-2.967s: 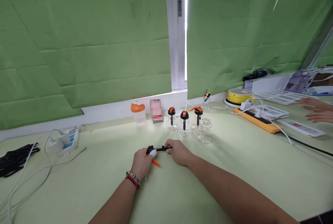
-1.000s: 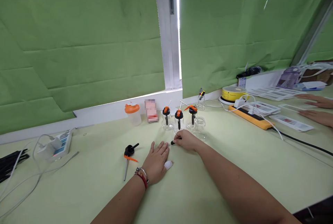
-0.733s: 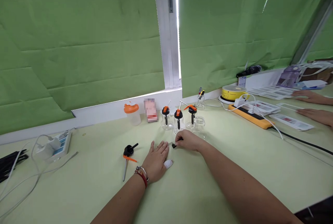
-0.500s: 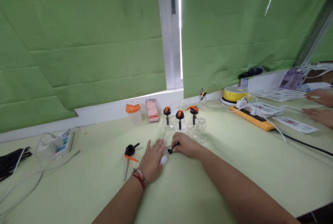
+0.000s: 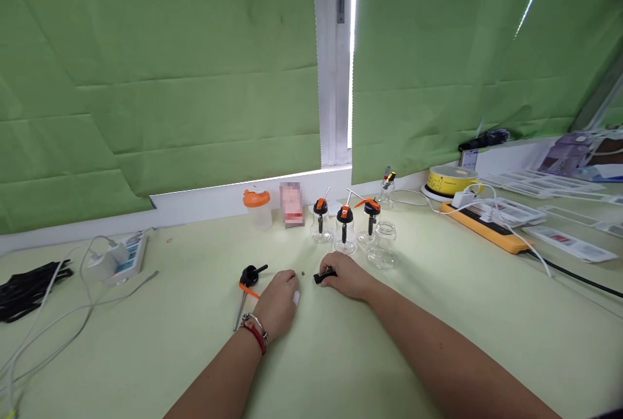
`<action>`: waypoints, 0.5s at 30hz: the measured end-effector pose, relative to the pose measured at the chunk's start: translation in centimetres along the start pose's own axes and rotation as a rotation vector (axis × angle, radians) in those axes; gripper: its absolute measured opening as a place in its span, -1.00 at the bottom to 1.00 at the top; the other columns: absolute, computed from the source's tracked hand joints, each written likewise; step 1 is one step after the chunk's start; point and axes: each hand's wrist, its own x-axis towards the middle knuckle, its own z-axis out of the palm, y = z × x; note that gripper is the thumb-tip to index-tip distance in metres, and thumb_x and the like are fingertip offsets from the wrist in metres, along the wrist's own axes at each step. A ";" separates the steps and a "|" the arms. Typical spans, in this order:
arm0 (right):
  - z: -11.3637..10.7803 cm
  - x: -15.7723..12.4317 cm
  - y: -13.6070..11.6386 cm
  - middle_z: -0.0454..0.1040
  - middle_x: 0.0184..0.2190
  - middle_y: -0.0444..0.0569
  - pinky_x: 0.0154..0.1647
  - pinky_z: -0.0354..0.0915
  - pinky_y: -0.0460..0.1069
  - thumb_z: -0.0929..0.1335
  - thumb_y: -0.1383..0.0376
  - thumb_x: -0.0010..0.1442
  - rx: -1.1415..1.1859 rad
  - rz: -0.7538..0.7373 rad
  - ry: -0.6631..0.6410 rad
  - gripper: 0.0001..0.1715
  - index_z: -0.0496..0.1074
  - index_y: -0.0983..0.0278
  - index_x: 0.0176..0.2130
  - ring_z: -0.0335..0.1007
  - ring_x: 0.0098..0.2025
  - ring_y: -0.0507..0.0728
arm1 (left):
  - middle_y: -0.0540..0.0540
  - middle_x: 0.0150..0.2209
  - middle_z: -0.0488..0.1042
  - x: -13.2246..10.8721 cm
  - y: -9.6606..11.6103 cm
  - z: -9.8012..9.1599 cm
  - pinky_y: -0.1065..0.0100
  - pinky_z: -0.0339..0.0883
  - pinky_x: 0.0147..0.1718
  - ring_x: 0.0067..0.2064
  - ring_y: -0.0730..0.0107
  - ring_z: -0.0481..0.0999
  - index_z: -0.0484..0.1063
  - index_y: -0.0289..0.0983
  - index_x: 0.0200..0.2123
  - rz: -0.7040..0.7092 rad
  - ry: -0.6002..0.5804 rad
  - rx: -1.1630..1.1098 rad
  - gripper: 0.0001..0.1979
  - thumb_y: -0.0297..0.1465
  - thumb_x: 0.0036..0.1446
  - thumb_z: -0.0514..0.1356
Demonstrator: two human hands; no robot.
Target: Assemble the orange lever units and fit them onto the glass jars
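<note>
My right hand (image 5: 346, 276) rests on the pale green table (image 5: 438, 315) with its fingers closed on a small black part (image 5: 323, 276). My left hand (image 5: 277, 302), with a bandaged thumb and a red wristband, lies beside it with fingers curled; I cannot see anything in them. A tiny dark piece (image 5: 303, 273) lies between the two hands. To the left of my left hand lies a black pump head with an orange lever and a thin tube (image 5: 248, 284). Behind my hands stand three small glass bottles with black and orange pump tops (image 5: 344, 232) and one open glass jar (image 5: 383, 245).
An orange-lidded cup (image 5: 257, 209) and a small pink box (image 5: 291, 204) stand by the window sill. A white power strip with cables (image 5: 121, 260) lies at left, black items (image 5: 24, 283) at far left. A yellow power strip (image 5: 481, 227), a yellow round tin (image 5: 450, 180) and white trays (image 5: 569, 244) are at right.
My left hand let go of the pump head, which now lies at left, then went from flat to curled. My right hand kept the small black part. The other person's hands have left the view.
</note>
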 end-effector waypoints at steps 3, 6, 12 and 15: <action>0.2 0.2 -0.3 0.43 -0.29 -0.06 -0.19 0.18 -0.03 0.43 0.33 -0.04 -0.015 0.024 0.025 -0.83 0.46 0.25 -0.33 0.29 -0.20 0.12 | -0.24 -0.03 0.39 0.2 0.0 0.2 0.15 0.22 0.07 0.07 0.15 0.32 0.42 -0.30 -0.15 0.026 0.016 0.011 -0.70 -0.46 0.13 -0.03; 0.3 0.3 -0.2 0.44 -0.30 -0.06 -0.19 0.18 -0.03 0.42 0.33 -0.04 -0.020 0.038 0.053 -0.84 0.47 0.25 -0.34 0.30 -0.20 0.12 | -0.23 0.03 0.36 0.4 -0.1 0.5 0.14 0.19 0.10 0.10 0.15 0.29 0.39 -0.30 -0.07 0.036 0.027 0.000 -0.67 -0.44 0.13 -0.02; 0.4 0.3 0.0 0.44 -0.30 -0.05 -0.20 0.18 -0.03 0.41 0.31 -0.03 -0.015 0.033 0.057 -0.84 0.46 0.25 -0.33 0.30 -0.20 0.13 | -0.24 0.06 0.35 0.1 0.2 0.1 0.14 0.23 0.09 0.10 0.16 0.31 0.39 -0.30 -0.07 0.042 0.043 -0.012 -0.67 -0.42 0.14 -0.02; 0.4 0.1 0.0 0.42 -0.27 -0.04 -0.18 0.19 -0.01 0.43 0.28 -0.05 -0.001 0.060 0.064 -0.78 0.44 0.25 -0.30 0.29 -0.18 0.14 | -0.23 0.04 0.36 0.0 -0.5 -1.0 0.11 0.21 0.10 0.11 0.14 0.29 0.43 -0.27 -0.16 0.041 0.168 0.022 -0.73 -0.41 0.13 0.00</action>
